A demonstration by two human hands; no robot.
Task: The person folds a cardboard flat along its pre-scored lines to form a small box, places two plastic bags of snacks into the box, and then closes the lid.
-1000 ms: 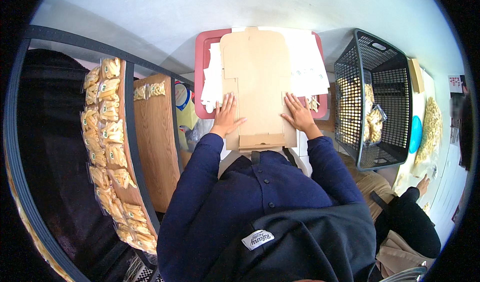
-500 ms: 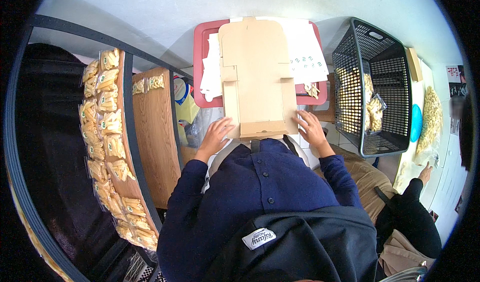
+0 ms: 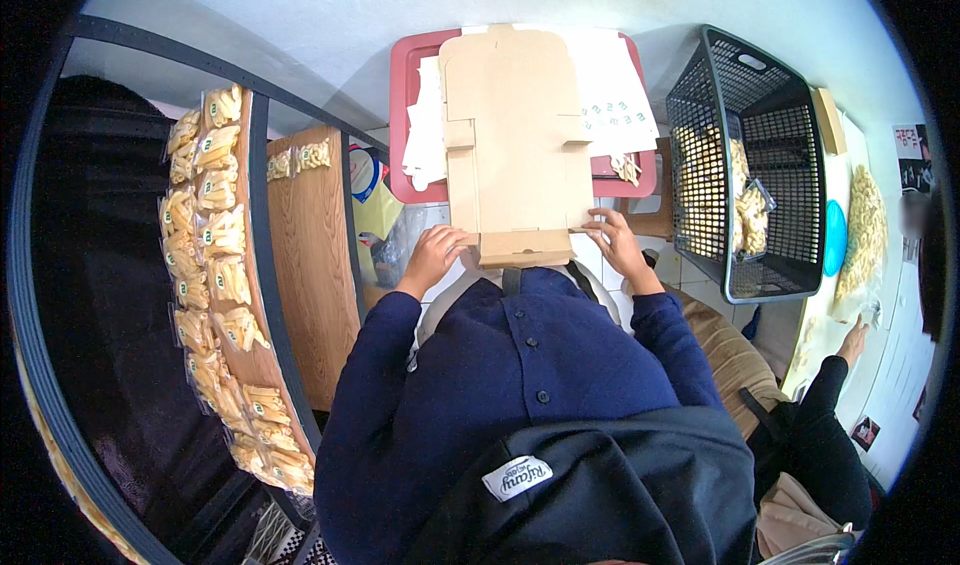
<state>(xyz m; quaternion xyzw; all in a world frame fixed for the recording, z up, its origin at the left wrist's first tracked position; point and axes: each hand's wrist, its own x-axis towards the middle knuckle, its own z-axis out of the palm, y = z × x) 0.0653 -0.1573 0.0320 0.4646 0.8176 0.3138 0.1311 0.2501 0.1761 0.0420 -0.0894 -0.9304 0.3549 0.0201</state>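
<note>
My left hand (image 3: 432,257) and right hand (image 3: 617,245) pinch the near corners of the flat cardboard box blank (image 3: 515,145) over the red tray (image 3: 405,115); fingers curled, seemingly gripping lightly, so it could slip or crease crooked

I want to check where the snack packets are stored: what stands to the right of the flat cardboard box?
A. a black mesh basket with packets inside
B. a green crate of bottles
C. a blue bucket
A: the black mesh basket stands right of the flat cardboard box, with pale snack packets visible inside.
</note>
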